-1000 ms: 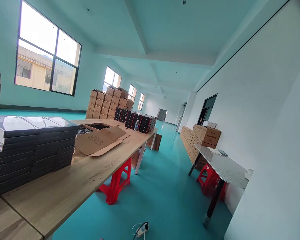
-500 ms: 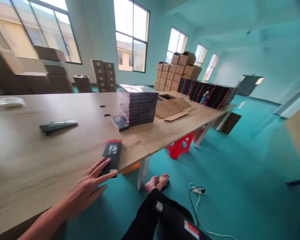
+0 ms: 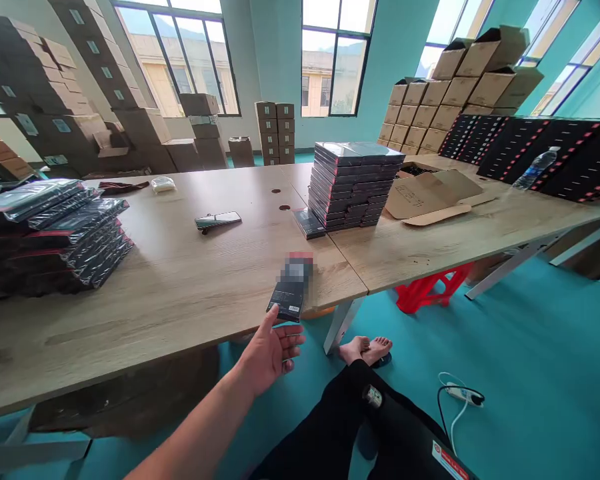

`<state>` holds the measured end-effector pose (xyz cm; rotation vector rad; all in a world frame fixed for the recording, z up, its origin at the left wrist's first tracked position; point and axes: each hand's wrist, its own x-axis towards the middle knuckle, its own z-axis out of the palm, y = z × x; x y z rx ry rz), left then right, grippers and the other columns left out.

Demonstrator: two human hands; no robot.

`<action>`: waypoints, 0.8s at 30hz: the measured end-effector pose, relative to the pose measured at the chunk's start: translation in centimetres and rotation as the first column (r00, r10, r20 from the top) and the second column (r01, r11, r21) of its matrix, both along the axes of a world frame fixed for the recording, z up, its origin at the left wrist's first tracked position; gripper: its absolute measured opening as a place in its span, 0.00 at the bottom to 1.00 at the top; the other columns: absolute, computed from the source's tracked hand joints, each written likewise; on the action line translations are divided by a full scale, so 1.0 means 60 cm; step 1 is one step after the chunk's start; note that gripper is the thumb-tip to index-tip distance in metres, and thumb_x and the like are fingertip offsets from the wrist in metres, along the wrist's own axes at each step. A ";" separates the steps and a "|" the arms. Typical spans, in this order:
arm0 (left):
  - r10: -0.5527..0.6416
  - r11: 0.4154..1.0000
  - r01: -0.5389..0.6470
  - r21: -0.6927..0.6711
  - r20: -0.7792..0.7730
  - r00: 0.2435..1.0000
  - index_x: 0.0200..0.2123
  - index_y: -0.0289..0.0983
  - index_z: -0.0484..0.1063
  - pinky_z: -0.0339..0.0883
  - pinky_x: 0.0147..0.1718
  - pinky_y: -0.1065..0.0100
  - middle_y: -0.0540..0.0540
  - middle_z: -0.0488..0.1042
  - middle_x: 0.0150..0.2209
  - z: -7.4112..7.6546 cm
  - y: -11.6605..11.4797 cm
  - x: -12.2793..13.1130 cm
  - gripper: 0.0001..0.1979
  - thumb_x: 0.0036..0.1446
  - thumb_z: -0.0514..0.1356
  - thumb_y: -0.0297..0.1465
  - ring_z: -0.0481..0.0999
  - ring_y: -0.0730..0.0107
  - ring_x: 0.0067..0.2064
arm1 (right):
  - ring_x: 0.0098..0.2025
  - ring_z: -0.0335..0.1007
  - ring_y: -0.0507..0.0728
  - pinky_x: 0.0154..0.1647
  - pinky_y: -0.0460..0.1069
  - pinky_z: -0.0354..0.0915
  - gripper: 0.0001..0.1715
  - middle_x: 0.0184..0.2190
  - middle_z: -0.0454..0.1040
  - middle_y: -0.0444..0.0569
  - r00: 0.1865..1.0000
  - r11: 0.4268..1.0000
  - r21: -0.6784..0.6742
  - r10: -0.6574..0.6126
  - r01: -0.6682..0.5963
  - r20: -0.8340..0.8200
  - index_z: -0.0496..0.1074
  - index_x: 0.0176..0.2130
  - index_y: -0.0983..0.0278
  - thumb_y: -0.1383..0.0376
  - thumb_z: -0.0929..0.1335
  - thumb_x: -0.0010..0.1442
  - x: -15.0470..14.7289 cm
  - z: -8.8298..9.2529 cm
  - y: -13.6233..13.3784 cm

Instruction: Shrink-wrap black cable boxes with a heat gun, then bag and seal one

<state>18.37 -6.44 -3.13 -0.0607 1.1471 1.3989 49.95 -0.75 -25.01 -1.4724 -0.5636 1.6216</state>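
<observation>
My left hand [image 3: 271, 348] is at the table's front edge with its palm turned up. Its thumb is raised against the near left corner of a small flat black box [image 3: 285, 298] with a red far end, part of which is pixelated. The fingers are slightly curled just below the box's near end, apart from the thumb; whether they touch its underside I cannot tell. The box lies on the wooden table [image 3: 220, 287], its near end at the edge. My right hand is out of view.
A stack of shrink-wrapped black boxes [image 3: 353, 190] stands behind, a single box [image 3: 310, 223] beside it. More wrapped packs [image 3: 65, 233] are piled left. A phone [image 3: 219, 220], an open carton [image 3: 435, 193], a water bottle [image 3: 537, 167] and a red stool [image 3: 433, 290] are around.
My left hand has turned from palm down on the box to palm up at its near end. The view has swung left, bringing the wrapped packs on the left into sight.
</observation>
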 end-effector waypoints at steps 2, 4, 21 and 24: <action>0.016 0.999 -0.015 -0.047 0.027 1.000 0.39 0.32 0.77 0.61 0.20 0.73 0.43 0.77 0.32 0.014 0.021 -0.005 0.32 0.56 0.57 0.58 0.73 0.71 0.26 | 0.54 0.70 0.72 0.35 0.65 0.75 0.23 0.52 0.73 0.53 1.000 1.000 0.012 0.000 -0.001 0.029 0.72 0.48 0.54 0.54 0.75 0.54 -0.004 0.012 0.011; 0.037 0.995 -0.036 -0.088 0.004 0.999 0.38 0.32 0.77 0.60 0.20 0.73 0.44 0.78 0.30 0.025 0.037 -0.003 0.28 0.59 0.57 0.53 0.72 0.73 0.24 | 0.54 0.71 0.70 0.35 0.64 0.75 0.16 0.52 0.74 0.52 0.999 0.999 0.029 0.013 -0.014 0.052 0.73 0.44 0.52 0.53 0.73 0.56 -0.013 0.025 0.025; -0.048 0.983 0.015 0.183 0.176 0.983 0.54 0.21 0.70 0.75 0.35 0.67 0.29 0.78 0.47 0.022 0.031 0.000 0.29 0.66 0.54 0.44 0.80 0.59 0.40 | 0.53 0.71 0.68 0.42 0.60 0.75 0.19 0.49 0.76 0.47 0.918 0.891 0.234 0.352 -0.389 0.185 0.72 0.49 0.54 0.61 0.74 0.58 -0.122 0.204 0.172; -0.064 0.974 0.047 0.221 0.072 0.995 0.53 0.23 0.71 0.75 0.41 0.64 0.28 0.77 0.49 0.010 0.034 0.017 0.23 0.66 0.55 0.39 0.80 0.54 0.45 | 0.53 0.71 0.68 0.41 0.61 0.75 0.19 0.49 0.76 0.47 0.895 0.863 0.248 0.396 -0.439 0.205 0.72 0.50 0.54 0.61 0.74 0.58 -0.128 0.232 0.177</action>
